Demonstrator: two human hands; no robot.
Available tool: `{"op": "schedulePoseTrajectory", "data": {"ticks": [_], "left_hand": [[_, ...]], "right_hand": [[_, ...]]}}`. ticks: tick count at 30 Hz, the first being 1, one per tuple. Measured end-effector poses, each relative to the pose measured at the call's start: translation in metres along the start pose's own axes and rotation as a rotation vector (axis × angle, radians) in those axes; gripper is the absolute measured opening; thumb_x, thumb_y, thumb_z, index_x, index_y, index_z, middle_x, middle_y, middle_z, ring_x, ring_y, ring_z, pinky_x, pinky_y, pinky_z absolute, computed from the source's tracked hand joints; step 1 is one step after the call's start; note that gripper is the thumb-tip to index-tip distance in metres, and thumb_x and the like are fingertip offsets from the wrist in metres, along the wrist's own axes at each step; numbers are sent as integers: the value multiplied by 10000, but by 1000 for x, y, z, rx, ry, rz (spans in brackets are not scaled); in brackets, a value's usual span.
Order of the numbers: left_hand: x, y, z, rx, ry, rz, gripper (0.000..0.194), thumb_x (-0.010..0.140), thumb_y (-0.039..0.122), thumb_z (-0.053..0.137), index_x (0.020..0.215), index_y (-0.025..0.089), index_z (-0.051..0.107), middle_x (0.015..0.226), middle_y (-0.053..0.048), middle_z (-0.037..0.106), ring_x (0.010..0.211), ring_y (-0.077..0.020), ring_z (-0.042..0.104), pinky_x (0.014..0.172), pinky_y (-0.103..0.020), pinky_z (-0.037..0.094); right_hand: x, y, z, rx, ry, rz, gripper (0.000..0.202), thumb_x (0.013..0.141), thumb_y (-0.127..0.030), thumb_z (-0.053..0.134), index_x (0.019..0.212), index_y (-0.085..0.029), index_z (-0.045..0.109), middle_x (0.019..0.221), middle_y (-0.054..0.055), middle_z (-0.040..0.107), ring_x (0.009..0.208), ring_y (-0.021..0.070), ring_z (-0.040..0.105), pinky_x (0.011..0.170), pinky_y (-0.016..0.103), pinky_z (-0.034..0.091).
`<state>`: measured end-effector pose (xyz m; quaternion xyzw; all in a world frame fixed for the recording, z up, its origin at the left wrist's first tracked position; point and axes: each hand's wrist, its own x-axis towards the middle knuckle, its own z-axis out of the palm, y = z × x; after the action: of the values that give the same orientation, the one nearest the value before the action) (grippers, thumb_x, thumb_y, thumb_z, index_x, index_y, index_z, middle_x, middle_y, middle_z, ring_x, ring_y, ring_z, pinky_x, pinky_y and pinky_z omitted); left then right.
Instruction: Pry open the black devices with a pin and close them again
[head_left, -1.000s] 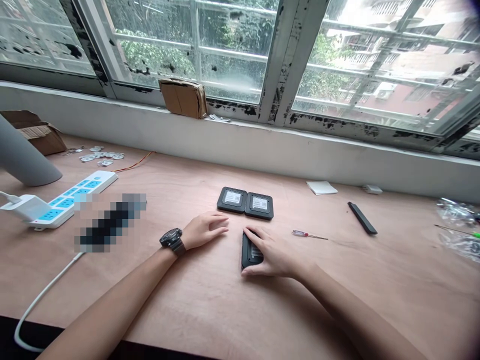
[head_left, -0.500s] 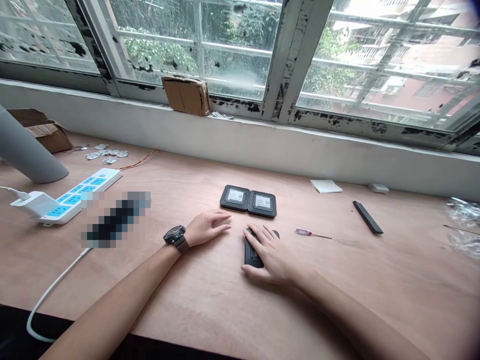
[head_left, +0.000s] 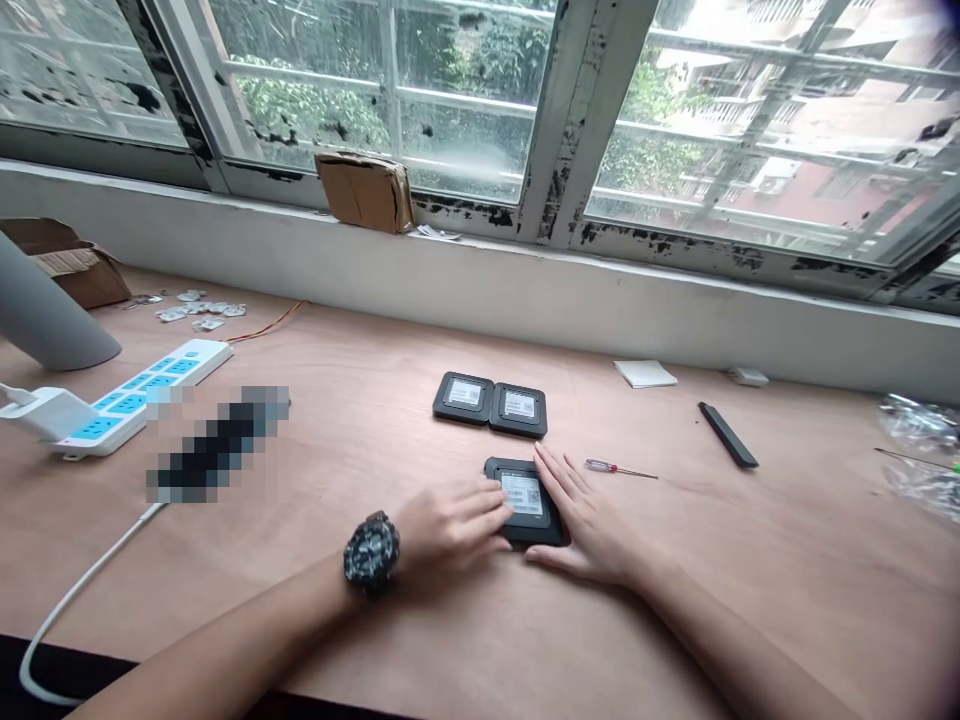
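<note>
The left hand (head_left: 455, 521), fingers straight and close together, is laid over the left edge of a flat, square black case (head_left: 529, 503) with a white printed label. The right hand (head_left: 587, 518), thumb spread wide, is set along its right side. The case is laid flat on the light-brown wooden table (head_left: 450, 650), between the hands. Beyond, two similar black labelled cases (head_left: 517, 410) are placed side by side. To the right, a screwdriver (head_left: 611, 467) with a red-and-clear handle is seen.
</note>
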<state>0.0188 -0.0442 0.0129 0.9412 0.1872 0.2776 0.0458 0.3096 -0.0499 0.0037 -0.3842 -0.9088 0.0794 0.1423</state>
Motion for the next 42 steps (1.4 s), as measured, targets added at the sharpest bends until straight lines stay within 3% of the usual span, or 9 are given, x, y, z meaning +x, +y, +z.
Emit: {"op": "schedulePoseTrajectory", "data": {"ticks": [7, 15, 19, 23, 27, 31, 35, 39, 42], "left_hand": [[-5, 18, 15, 35, -124, 70, 487, 1030, 69, 417, 1512, 129, 445, 1455, -188, 556, 1384, -313, 513, 1150, -456, 494], [-3, 20, 13, -18, -124, 29, 585, 1006, 69, 440, 1572, 206, 384, 1468, -144, 545, 1364, -328, 526, 1167, -451, 484], [-7, 11, 15, 0, -153, 66, 528, 1022, 52, 404, 1539, 159, 417, 1487, -156, 535, 1417, -284, 476, 1180, -435, 466], [-12, -17, 9, 29, -126, 56, 472, 1005, 40, 405, 1427, 189, 556, 1498, -102, 544, 1459, -261, 425, 1188, -439, 443], [-12, -40, 4, 93, -77, -111, 335, 1045, 282, 533, 1363, 231, 625, 1490, -97, 555, 1420, -294, 481, 1154, -480, 466], [-10, -42, 4, 48, -136, -169, 638, 953, 556, 644, 1475, 210, 526, 1551, -129, 471, 1421, -332, 473, 1147, -492, 465], [-7, -33, 10, -23, -131, -242, 770, 895, 612, 689, 1488, 156, 506, 1566, -164, 435, 1431, -340, 455, 1164, -464, 447], [-2, -27, 13, -115, -129, -312, 722, 920, 572, 676, 1494, 170, 501, 1576, -152, 418, 1412, -319, 483, 1144, -435, 474], [1, -26, 13, -185, -170, -289, 730, 905, 553, 702, 1503, 187, 495, 1582, -140, 410, 1413, -316, 482, 1143, -429, 475]], "right_hand": [[3, -5, 2, 63, -56, -27, 1005, 924, -586, 600, 1647, -183, 29, 1705, 151, 93, 1564, 353, 125, 1248, 581, 245], [2, -8, -2, 38, -80, -13, 986, 927, -633, 571, 1645, -162, 85, 1695, 171, 136, 1559, 362, 153, 1239, 585, 248], [3, 2, -6, 34, -43, -60, 941, 915, -639, 597, 1632, -180, 195, 1669, 166, 254, 1537, 366, 241, 1239, 604, 226], [-3, 31, -14, -22, 152, 75, 470, 1070, -358, 399, 1530, -270, 440, 1492, 83, 563, 1389, 269, 501, 1218, 562, 289], [-16, 63, -23, -170, 303, 287, 352, 1036, -371, 495, 1343, -286, 644, 1316, 96, 660, 1176, 303, 616, 1027, 514, 488], [-23, 78, -26, -188, 280, 312, 230, 1005, -400, 563, 1052, -305, 767, 1166, 69, 703, 1008, 276, 658, 897, 449, 533], [-15, 66, -26, -13, 455, 349, 235, 1016, -412, 541, 1034, -255, 714, 1103, 85, 721, 957, 267, 673, 849, 424, 533], [4, 31, -23, 532, 845, 388, 195, 1052, -406, 472, 1152, -253, 538, 944, 58, 699, 863, 216, 665, 740, 357, 548], [16, 7, -14, 796, 978, 299, 139, 1073, -373, 435, 1154, -278, 495, 890, 27, 645, 822, 183, 633, 660, 304, 517]]}}
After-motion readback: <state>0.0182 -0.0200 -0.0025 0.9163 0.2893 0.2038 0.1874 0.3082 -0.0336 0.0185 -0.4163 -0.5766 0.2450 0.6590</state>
